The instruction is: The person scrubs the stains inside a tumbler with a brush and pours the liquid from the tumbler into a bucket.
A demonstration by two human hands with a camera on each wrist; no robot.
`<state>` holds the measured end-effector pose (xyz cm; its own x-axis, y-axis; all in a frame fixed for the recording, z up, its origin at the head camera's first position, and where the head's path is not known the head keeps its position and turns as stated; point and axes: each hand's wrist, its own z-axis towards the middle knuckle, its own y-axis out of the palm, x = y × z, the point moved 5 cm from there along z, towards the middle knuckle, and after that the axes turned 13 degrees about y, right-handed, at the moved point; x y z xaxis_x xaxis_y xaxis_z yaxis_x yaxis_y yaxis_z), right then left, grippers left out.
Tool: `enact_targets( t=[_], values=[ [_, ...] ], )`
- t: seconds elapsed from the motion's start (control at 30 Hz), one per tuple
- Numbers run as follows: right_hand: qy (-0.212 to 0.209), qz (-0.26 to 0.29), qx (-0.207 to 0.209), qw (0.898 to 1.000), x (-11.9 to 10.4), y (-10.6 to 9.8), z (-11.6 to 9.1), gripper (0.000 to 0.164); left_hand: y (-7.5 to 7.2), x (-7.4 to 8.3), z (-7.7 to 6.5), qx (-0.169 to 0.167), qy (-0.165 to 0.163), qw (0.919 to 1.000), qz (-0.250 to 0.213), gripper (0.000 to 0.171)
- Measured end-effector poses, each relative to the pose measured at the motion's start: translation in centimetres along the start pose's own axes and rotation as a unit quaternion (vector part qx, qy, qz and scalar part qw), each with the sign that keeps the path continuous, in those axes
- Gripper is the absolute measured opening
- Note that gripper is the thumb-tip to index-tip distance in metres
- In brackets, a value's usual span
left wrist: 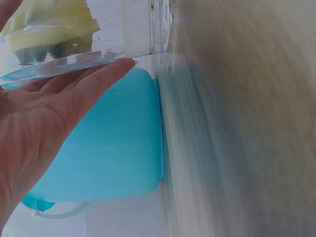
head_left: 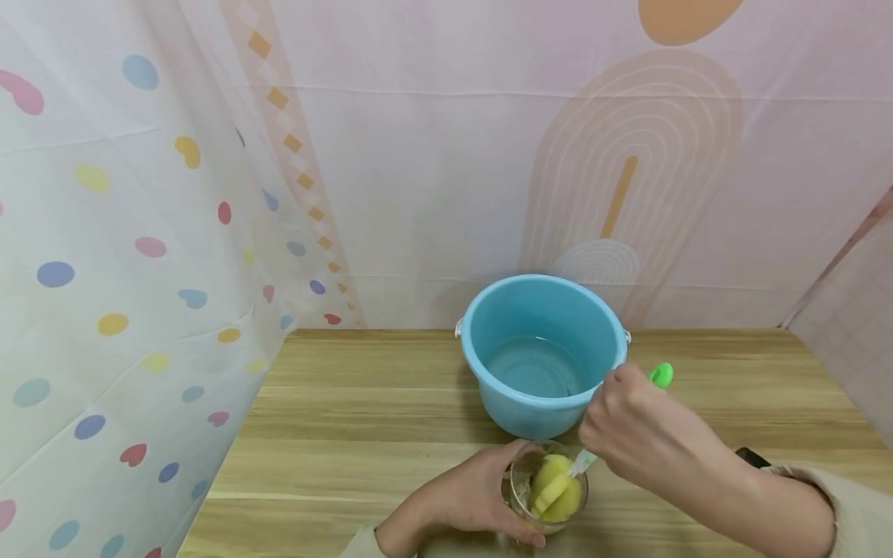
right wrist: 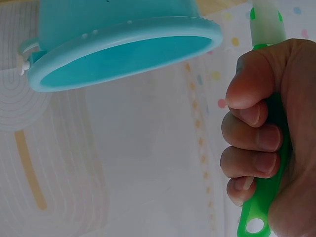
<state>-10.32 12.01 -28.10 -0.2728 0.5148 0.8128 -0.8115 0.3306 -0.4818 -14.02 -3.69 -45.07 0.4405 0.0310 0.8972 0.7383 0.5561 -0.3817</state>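
Note:
Low in the head view, my left hand [head_left: 470, 490] holds a clear drinking glass [head_left: 518, 484], its thumb and fingers on opposite sides. My right hand [head_left: 631, 422] grips the green handle [right wrist: 264, 200] of a sponge cup brush, all fingers curled round it. The brush's yellow sponge head [head_left: 556, 496] is down inside the glass, and its pale neck slants out over the rim. In the left wrist view the glass [left wrist: 138, 27] lies along my fingers, with the yellow sponge showing through its wall.
A light blue bucket [head_left: 526, 417] with some water in it stands just beyond the glass, close to my right hand. Under everything is a wood-grain table [head_left: 335, 442]. Patterned cloth curtains [head_left: 418, 194] hang behind and to the left. A small black object [head_left: 752, 457] shows beside my right forearm.

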Motion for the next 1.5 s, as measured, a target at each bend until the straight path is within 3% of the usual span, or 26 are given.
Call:
enact_targets(
  t=[0.47, 0.8, 1.13, 1.37, 1.5],
  values=[
    [-0.002, -0.014, 0.032, 0.999, -0.6, -2.0, 0.3, 0.025, 0.1, -0.1, 0.0, 0.009, 0.0, 1.0, -0.004, 0.086],
    [0.001, -0.018, 0.04, 0.999, -0.8, -2.7, 1.2, 0.03, 0.2, 0.0, 0.1, 0.004, 0.007, 0.9993, -0.038, 0.079],
    [0.015, -0.018, 0.021, 1.0, -0.2, -1.5, 1.8, 0.043, 0.1, -0.1, -0.2, 0.003, -0.01, 0.9987, -0.051, 0.084],
    [0.021, -0.012, 0.018, 1.0, 0.3, -0.3, 1.8, 0.031, 0.1, -0.1, -0.2, -0.001, -0.001, 0.9995, -0.032, 0.092],
    [0.023, -0.004, 0.011, 1.0, 0.5, 0.1, 1.7, 0.038, 0.0, -0.1, -0.3, -0.003, 0.001, 0.9998, -0.022, 0.092]
  ],
)
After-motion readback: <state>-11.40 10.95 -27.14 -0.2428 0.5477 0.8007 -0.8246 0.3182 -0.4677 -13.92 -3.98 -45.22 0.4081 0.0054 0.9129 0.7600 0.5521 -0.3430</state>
